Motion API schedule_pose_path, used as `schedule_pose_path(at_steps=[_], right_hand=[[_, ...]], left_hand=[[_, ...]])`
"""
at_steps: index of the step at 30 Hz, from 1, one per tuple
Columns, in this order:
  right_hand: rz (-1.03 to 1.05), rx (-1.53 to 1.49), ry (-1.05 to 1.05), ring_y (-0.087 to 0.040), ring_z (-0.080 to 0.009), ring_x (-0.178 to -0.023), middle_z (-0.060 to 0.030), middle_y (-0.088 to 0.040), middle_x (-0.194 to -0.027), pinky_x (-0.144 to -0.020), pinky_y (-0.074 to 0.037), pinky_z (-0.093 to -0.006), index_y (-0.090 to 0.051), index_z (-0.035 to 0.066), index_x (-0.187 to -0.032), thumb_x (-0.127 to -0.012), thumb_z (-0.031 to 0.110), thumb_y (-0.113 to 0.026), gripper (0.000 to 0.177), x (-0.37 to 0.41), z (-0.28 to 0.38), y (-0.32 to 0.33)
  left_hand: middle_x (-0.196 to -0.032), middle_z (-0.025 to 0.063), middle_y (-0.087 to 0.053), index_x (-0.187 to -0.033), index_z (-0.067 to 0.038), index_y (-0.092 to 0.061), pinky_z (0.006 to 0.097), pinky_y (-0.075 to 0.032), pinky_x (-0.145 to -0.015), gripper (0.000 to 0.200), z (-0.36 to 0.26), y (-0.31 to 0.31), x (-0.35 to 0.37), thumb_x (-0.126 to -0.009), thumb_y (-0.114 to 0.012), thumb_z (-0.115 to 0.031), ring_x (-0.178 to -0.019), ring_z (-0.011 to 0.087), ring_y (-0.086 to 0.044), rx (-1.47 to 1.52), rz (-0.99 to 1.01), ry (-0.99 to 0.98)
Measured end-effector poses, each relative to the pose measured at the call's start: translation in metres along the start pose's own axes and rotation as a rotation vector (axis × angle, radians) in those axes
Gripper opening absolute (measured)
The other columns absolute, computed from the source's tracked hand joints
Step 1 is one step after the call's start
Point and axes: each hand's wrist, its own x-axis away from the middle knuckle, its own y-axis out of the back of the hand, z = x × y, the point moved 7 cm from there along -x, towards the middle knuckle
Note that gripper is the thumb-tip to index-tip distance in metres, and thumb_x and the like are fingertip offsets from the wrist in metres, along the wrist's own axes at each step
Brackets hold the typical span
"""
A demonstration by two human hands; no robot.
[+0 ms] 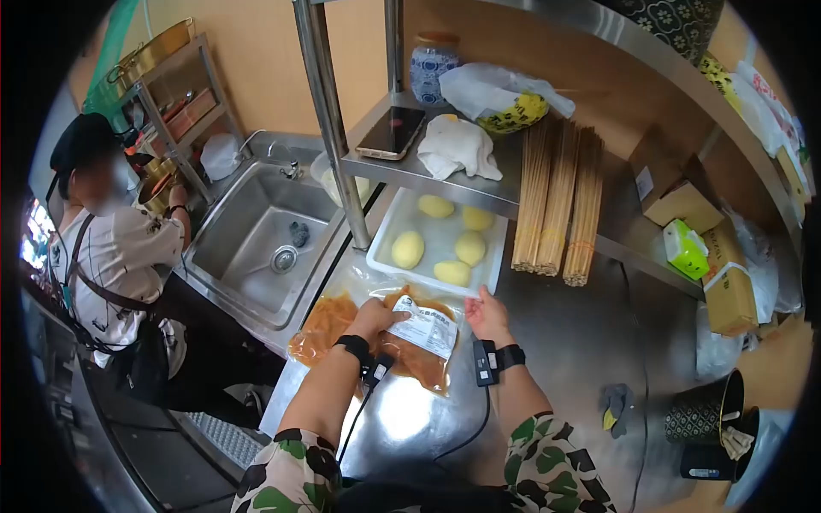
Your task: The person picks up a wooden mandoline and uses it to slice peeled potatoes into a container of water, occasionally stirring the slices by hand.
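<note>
My left hand (375, 320) is closed at the left edge of a clear vacuum bag of orange-brown marinated food (417, 363), its thumb lying by the white printed label. Left of it, a second bag of similar orange food (321, 329) lies partly under my left wrist. My right hand (488, 316) pinches the near right corner of a white plastic tray (386, 255). Several peeled potatoes (408, 250) sit in that tray, whose far side reaches under the shelf. Both bags rest on the steel table (547, 376).
A steel sink (256, 239) is at the left, where a co-worker (120, 231) stands with a hand at a pot. The shelf (385, 171) above holds a phone (392, 132), white cloth (459, 147) and bundled skewers (556, 201). Cardboard boxes (680, 201) and a grey glove-like item (616, 406) lie right.
</note>
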Motion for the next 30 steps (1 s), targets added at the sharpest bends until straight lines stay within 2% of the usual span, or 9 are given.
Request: schedule_pose_path(at_steps=[2, 3, 6, 9, 16, 19, 22, 26, 30], right_hand=[[-0.024, -0.027, 0.009, -0.057, -0.0176, -0.071, -0.0095, -0.057, -0.082, -0.064, -0.052, -0.0283, -0.051, 0.005, -0.095, -0.091, 0.021, -0.062, 0.020, 0.024, -0.004, 0.003], [0.063, -0.030, 0.095, -0.057, -0.0175, -0.071, -0.0094, -0.057, -0.082, -0.063, -0.052, -0.0283, -0.051, 0.004, -0.094, -0.091, 0.021, -0.062, 0.020, -0.028, 0.028, -0.045], [-0.034, 0.010, 0.082, -0.057, -0.0172, -0.070, -0.0087, -0.056, -0.081, -0.062, -0.051, -0.0282, -0.051, 0.004, -0.092, -0.091, 0.020, -0.062, 0.020, 0.012, 0.014, -0.008], [-0.066, 0.029, 0.129, -0.057, -0.0172, -0.068, -0.0078, -0.056, -0.078, -0.059, -0.050, -0.0279, -0.052, 0.004, -0.089, -0.090, 0.020, -0.063, 0.019, 0.015, 0.025, -0.003], [-0.101, 0.107, 0.184, -0.057, -0.0163, -0.063, -0.0068, -0.055, -0.072, -0.055, -0.049, -0.0262, -0.052, 0.005, -0.085, -0.091, 0.020, -0.063, 0.019, 0.032, 0.054, 0.026], [-0.133, 0.118, 0.197, -0.057, -0.0158, -0.064, -0.0063, -0.055, -0.072, -0.054, -0.049, -0.0258, -0.052, 0.006, -0.085, -0.091, 0.020, -0.062, 0.018, 0.050, 0.058, 0.034], [-0.121, 0.119, 0.221, -0.056, -0.0160, -0.059, -0.0058, -0.054, -0.068, -0.050, -0.048, -0.0263, -0.049, 0.006, -0.088, -0.090, 0.021, -0.063, 0.020, 0.062, 0.060, 0.051], [-0.147, 0.131, 0.251, -0.056, -0.0153, -0.056, -0.0047, -0.053, -0.065, -0.048, -0.046, -0.0263, -0.048, 0.006, -0.090, -0.090, 0.021, -0.063, 0.021, 0.083, 0.067, 0.077], [-0.182, 0.157, 0.263, -0.054, -0.0141, -0.057, -0.0037, -0.053, -0.066, -0.049, -0.046, -0.0261, -0.051, 0.008, -0.087, -0.090, 0.022, -0.063, 0.019, 0.110, 0.072, 0.106]], left_hand=[[-0.095, 0.0178, -0.066, -0.107, 0.008, -0.057, 0.0348, -0.054, -0.064, 0.042, -0.012, -0.005, 0.047, -0.076, -0.076, -0.012, -0.084, 0.0262, -0.067, 0.292, 0.039, 0.107], [-0.093, 0.0166, -0.066, -0.104, 0.008, -0.057, 0.0332, -0.054, -0.064, 0.038, -0.042, 0.015, -0.019, -0.077, -0.075, -0.011, -0.083, 0.0241, -0.067, 0.218, 0.007, -0.053], [-0.087, 0.0118, -0.065, -0.100, 0.005, -0.059, 0.0293, -0.053, -0.064, 0.028, 0.022, 0.009, 0.013, -0.078, -0.072, -0.006, -0.076, 0.0181, -0.064, 0.214, -0.003, -0.005], [-0.087, 0.0105, -0.065, -0.098, 0.005, -0.060, 0.0299, -0.053, -0.066, 0.024, 0.019, 0.035, 0.054, -0.079, -0.070, -0.004, -0.075, 0.0175, -0.064, 0.362, -0.176, -0.047], [-0.091, 0.0111, -0.067, -0.094, -0.001, -0.062, 0.0356, -0.056, -0.075, 0.008, 0.018, 0.101, 0.066, -0.086, -0.061, -0.001, -0.084, 0.0235, -0.067, 0.845, -0.081, -0.022], [-0.091, 0.0118, -0.068, -0.097, 0.002, -0.060, 0.0372, -0.056, -0.073, 0.018, 0.029, 0.129, 0.022, -0.085, -0.066, -0.010, -0.084, 0.0228, -0.067, 0.721, -0.167, -0.104], [-0.093, 0.0175, -0.068, -0.103, 0.005, -0.059, 0.0348, -0.055, -0.074, 0.031, 0.023, 0.169, 0.000, -0.083, -0.068, -0.017, -0.084, 0.0283, -0.068, -0.110, -0.677, -0.110], [-0.113, 0.0270, -0.058, -0.117, 0.005, -0.051, 0.0408, -0.047, -0.090, 0.057, 0.021, 0.170, -0.010, -0.075, -0.073, -0.028, -0.104, 0.0407, -0.057, -0.411, -0.746, -0.100], [-0.127, 0.0193, -0.050, -0.131, -0.006, -0.045, 0.0413, -0.037, -0.102, 0.067, 0.019, 0.147, 0.009, -0.072, -0.073, -0.025, -0.120, 0.0364, -0.045, -0.589, -0.694, -0.238]])
